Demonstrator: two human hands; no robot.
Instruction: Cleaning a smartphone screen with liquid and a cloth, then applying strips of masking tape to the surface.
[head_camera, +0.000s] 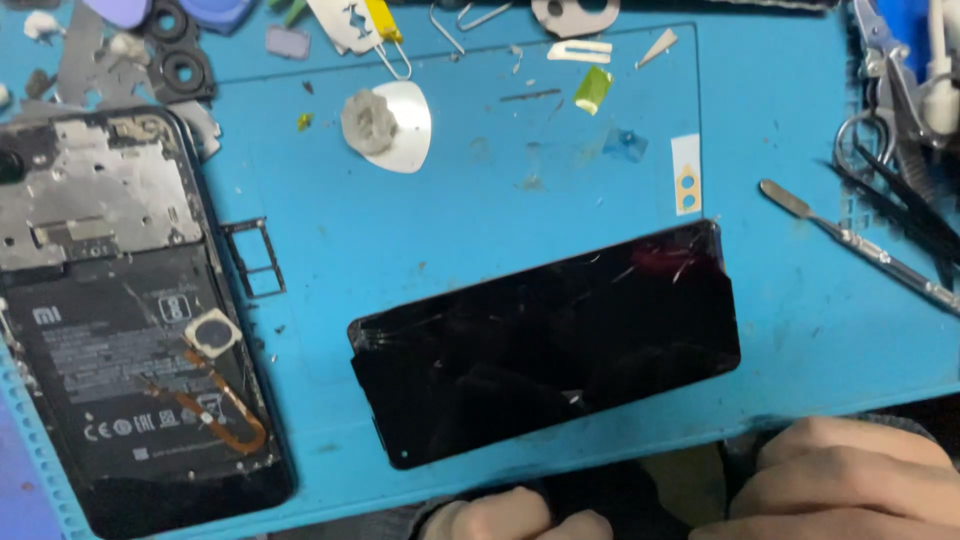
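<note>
- Right hand (850, 480) at the lower right edge, fingers curled together, holding nothing; left hand (510, 518) at the bottom centre — mostly cut off, fingers bunched.
- Just above them, mid-frame: cracked black phone screen (545, 345), flat on the blue mat (420, 230).
- Left: opened phone (125, 320), back cover off.
- Right — metal spudger (860, 245).
- Upper centre: white pick (405, 125).

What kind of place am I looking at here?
Most likely a phone repair bench. A blue work mat carries an opened phone with its back off, a cracked black screen panel, and a metal pry tool. Both hands rest at the mat's near edge.
</note>
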